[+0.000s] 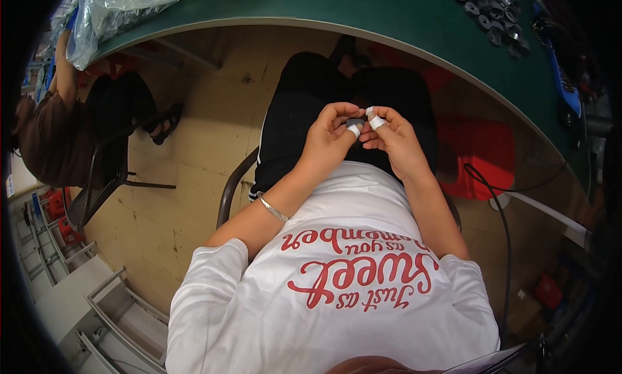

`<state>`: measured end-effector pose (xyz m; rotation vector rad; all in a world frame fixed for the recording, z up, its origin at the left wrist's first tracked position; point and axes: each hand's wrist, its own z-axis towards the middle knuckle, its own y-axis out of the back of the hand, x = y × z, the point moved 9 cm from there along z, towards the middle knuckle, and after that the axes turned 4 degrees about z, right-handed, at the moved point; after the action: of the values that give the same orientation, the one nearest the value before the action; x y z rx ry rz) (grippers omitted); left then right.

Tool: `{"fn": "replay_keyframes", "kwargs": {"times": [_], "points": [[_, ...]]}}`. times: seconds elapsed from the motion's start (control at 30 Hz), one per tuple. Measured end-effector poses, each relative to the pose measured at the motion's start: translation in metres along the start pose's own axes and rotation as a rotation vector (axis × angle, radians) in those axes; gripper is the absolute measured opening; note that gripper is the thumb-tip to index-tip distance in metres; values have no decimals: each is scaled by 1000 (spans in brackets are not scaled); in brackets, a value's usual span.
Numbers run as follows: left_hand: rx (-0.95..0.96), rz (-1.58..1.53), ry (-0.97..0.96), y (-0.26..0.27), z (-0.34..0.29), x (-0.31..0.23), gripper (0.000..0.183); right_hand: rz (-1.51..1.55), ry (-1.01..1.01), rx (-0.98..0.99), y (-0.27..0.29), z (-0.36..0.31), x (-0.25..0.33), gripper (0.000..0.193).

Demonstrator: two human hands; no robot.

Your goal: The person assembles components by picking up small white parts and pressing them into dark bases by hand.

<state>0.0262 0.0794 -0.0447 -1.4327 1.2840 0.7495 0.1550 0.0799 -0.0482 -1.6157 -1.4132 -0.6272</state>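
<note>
Above my lap, my two hands meet in front of my black trousers. Between the thumb and fingers of my left hand is a small dark grey part, mostly covered by the fingers. My right hand closes on the same part from the other side, its fingertips pinched together. White tape wraps the left thumb, and also the thumb and a fingertip of the right hand. The part's exact kind is too hidden to tell.
A green-topped table curves ahead, carrying a pile of dark grey ring-like parts, a clear plastic bag and a blue tray. At right are a red stool and a black cable. Another person sits left.
</note>
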Motion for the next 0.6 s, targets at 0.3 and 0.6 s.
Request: {"fn": "replay_keyframes", "kwargs": {"times": [0.3,0.6], "points": [[91,480,-407,-18,-12,-35,41,145,165,44,2,-3,12,22],[63,594,-558,-20,-15,-48,36,150,215,70,-4,-7,20,23]]}}
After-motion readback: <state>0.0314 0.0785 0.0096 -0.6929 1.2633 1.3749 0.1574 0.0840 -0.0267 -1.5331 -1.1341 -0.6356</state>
